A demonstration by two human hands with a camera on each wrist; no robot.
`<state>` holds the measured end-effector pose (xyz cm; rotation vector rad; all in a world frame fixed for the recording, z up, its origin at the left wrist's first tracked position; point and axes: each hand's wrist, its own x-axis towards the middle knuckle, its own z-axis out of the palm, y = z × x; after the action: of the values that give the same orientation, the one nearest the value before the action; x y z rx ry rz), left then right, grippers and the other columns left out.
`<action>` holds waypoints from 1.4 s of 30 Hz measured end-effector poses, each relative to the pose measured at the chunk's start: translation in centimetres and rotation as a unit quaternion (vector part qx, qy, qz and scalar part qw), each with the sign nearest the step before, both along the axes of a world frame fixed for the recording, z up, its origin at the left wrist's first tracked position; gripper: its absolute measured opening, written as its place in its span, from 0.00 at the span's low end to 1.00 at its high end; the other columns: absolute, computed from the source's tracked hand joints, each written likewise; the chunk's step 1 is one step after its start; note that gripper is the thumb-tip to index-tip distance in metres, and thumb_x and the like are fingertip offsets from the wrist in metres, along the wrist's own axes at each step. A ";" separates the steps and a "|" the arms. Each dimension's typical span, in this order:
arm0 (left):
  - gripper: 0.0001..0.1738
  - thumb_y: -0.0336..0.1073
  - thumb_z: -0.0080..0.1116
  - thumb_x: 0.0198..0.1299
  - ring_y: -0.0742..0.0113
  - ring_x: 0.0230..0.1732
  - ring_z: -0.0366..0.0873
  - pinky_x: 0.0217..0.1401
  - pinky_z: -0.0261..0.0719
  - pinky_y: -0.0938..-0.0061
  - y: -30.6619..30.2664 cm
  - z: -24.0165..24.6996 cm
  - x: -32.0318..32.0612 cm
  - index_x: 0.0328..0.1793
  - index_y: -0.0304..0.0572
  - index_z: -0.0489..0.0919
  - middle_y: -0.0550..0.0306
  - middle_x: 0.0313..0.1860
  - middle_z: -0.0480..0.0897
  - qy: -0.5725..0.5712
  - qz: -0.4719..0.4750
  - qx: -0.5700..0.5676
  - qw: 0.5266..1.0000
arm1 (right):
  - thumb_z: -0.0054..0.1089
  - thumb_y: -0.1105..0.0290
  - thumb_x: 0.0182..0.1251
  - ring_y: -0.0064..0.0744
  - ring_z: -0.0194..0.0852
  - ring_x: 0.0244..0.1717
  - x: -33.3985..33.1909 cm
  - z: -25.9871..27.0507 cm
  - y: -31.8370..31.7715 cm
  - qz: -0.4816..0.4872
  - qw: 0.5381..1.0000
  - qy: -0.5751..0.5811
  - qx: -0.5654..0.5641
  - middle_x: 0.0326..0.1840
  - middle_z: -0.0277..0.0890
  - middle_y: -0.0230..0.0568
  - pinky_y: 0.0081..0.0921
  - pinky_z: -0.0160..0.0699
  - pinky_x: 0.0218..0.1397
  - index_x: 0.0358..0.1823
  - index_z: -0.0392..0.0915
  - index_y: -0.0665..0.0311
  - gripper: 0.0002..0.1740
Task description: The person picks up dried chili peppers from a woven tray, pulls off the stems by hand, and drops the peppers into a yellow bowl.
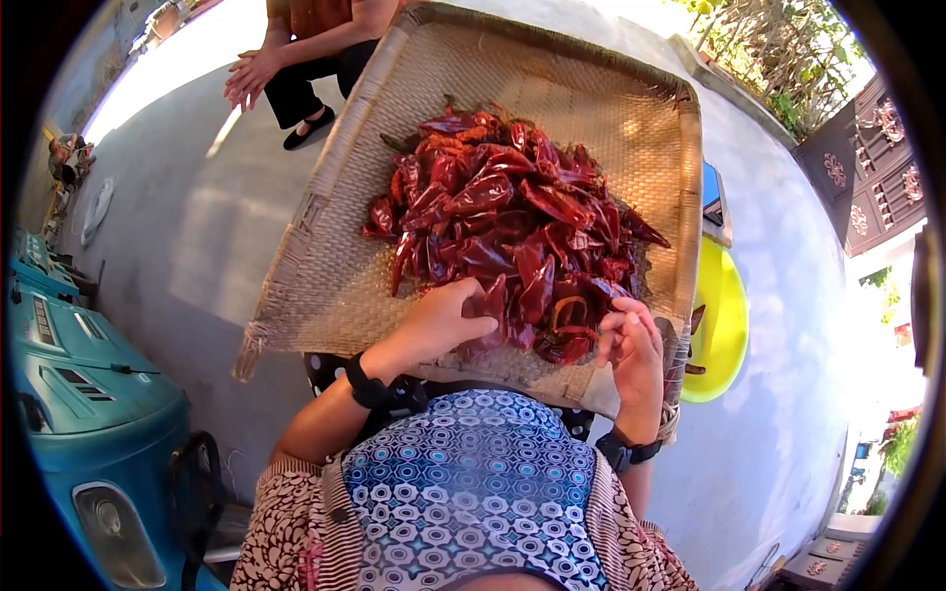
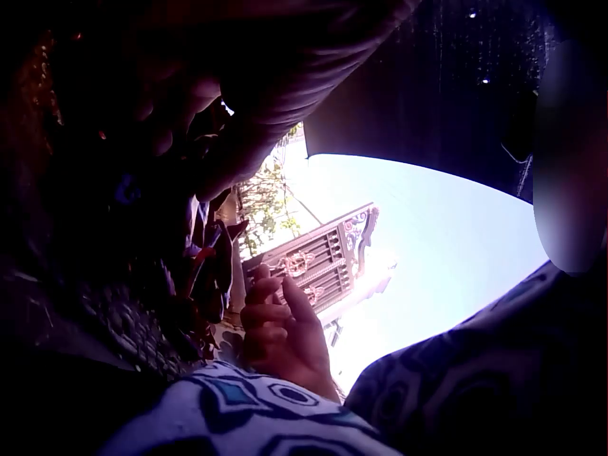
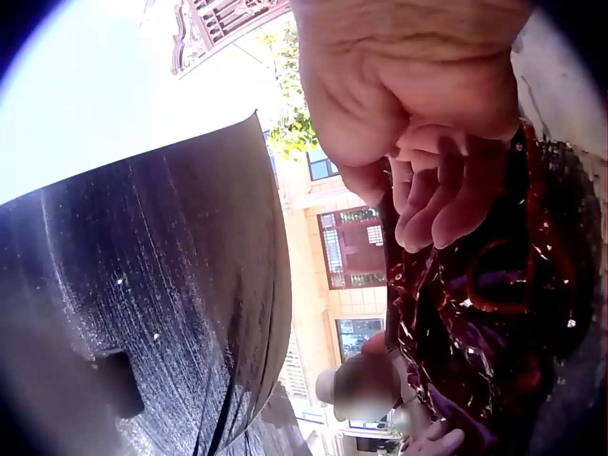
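A heap of dried red peppers point(image 1: 512, 217) lies in a woven tray point(image 1: 345, 177) across the person's lap. The left hand point(image 1: 445, 317) is at the heap's near edge, its thumb and fingers round a dark red pepper point(image 1: 488, 330). At the near right of the heap, the right hand point(image 1: 634, 350) is held with fingers loosely bent. The right wrist view shows this hand point(image 3: 427, 142) above the peppers point(image 3: 475, 332), and nothing can be seen held in it. In the dark left wrist view, the left hand point(image 2: 275, 76) hides what it touches; the right hand point(image 2: 290, 337) is beyond.
Right of the tray are a yellow basin point(image 1: 717, 325) and a blue object point(image 1: 713, 192). A teal vehicle point(image 1: 99, 414) stands at the left. Another person's clasped hands point(image 1: 254, 77) show past the tray's far left side.
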<state>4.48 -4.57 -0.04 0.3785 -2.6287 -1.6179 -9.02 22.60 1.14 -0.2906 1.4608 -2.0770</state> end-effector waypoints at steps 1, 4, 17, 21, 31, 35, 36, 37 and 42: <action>0.25 0.44 0.67 0.58 0.60 0.44 0.80 0.46 0.77 0.66 0.0 -0.1 0.1 0.56 0.37 0.74 0.52 0.41 0.82 0.032 0.007 0.040 0.999 | 0.52 0.59 0.75 0.22 0.77 0.28 0.5 0.5 -1.2 0.052 0.998 0.015 0.039 0.42 0.79 0.34 0.19 0.77 0.28 0.60 0.71 0.64 0.20; 0.21 0.41 0.64 0.63 0.71 0.35 0.78 0.36 0.77 0.74 0.7 0.9 -0.1 0.56 0.38 0.74 0.57 0.37 0.81 0.048 -0.009 0.241 0.969 | 0.54 0.61 0.74 0.21 0.78 0.29 1.5 1.5 -4.0 0.171 0.976 0.042 0.130 0.41 0.79 0.35 0.17 0.76 0.28 0.60 0.70 0.65 0.20; 0.15 0.44 0.57 0.70 0.80 0.30 0.74 0.32 0.73 0.83 1.1 -0.1 -0.4 0.52 0.42 0.76 0.65 0.34 0.80 -0.083 -0.040 0.398 0.913 | 0.58 0.65 0.72 0.16 0.77 0.30 2.6 0.4 -5.9 0.239 0.959 0.025 0.148 0.36 0.80 0.32 0.15 0.76 0.33 0.52 0.75 0.63 0.13; 0.13 0.36 0.62 0.66 0.81 0.32 0.73 0.33 0.73 0.84 1.3 1.2 -0.8 0.53 0.41 0.76 0.65 0.38 0.77 -0.006 0.018 0.329 0.944 | 0.57 0.64 0.73 0.17 0.78 0.30 2.5 0.8 -5.1 0.173 0.972 0.024 0.158 0.36 0.80 0.33 0.16 0.77 0.33 0.52 0.75 0.64 0.13; 0.21 0.24 0.64 0.55 0.63 0.33 0.76 0.40 0.77 0.71 -1.4 0.2 -2.7 0.56 0.41 0.76 0.53 0.50 0.73 0.151 0.134 -0.186 0.962 | 0.50 0.52 0.76 0.22 0.76 0.33 -3.8 0.2 4.2 -0.221 0.956 -0.043 -0.188 0.41 0.81 0.31 0.22 0.76 0.31 0.59 0.72 0.60 0.22; 0.16 0.23 0.63 0.58 0.68 0.35 0.77 0.40 0.77 0.75 -1.4 0.8 -2.4 0.53 0.40 0.76 0.57 0.45 0.76 0.173 0.134 -0.144 0.965 | 0.48 0.52 0.77 0.23 0.74 0.32 -3.1 -0.2 3.9 -0.159 0.966 -0.077 -0.189 0.43 0.79 0.29 0.23 0.76 0.32 0.62 0.70 0.62 0.24; 0.15 0.23 0.62 0.59 0.70 0.36 0.77 0.40 0.77 0.77 -1.4 0.8 -2.3 0.52 0.39 0.76 0.58 0.44 0.77 0.185 0.135 -0.119 0.966 | 0.48 0.53 0.77 0.23 0.74 0.32 -2.6 -0.5 3.3 -0.130 0.981 -0.035 -0.142 0.42 0.79 0.30 0.23 0.76 0.32 0.62 0.70 0.63 0.24; 0.14 0.23 0.61 0.60 0.73 0.36 0.77 0.40 0.76 0.78 -1.3 0.9 -2.1 0.52 0.39 0.76 0.59 0.43 0.78 0.196 0.134 -0.094 0.967 | 0.49 0.55 0.77 0.23 0.75 0.32 -1.7 -0.1 2.1 -0.101 0.990 0.006 -0.094 0.42 0.79 0.32 0.22 0.77 0.32 0.62 0.70 0.64 0.23; 0.09 0.26 0.58 0.67 0.79 0.38 0.77 0.41 0.76 0.82 -0.3 2.3 -1.1 0.52 0.37 0.75 0.63 0.40 0.81 0.181 0.102 0.068 0.976 | 0.53 0.64 0.75 0.18 0.74 0.29 0.6 1.4 -3.4 0.080 0.985 0.115 0.103 0.41 0.79 0.35 0.16 0.75 0.30 0.62 0.70 0.66 0.19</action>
<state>3.39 -4.83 2.30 0.3115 -2.1476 -1.6253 -8.40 19.25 2.50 -0.5602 1.7142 -1.7943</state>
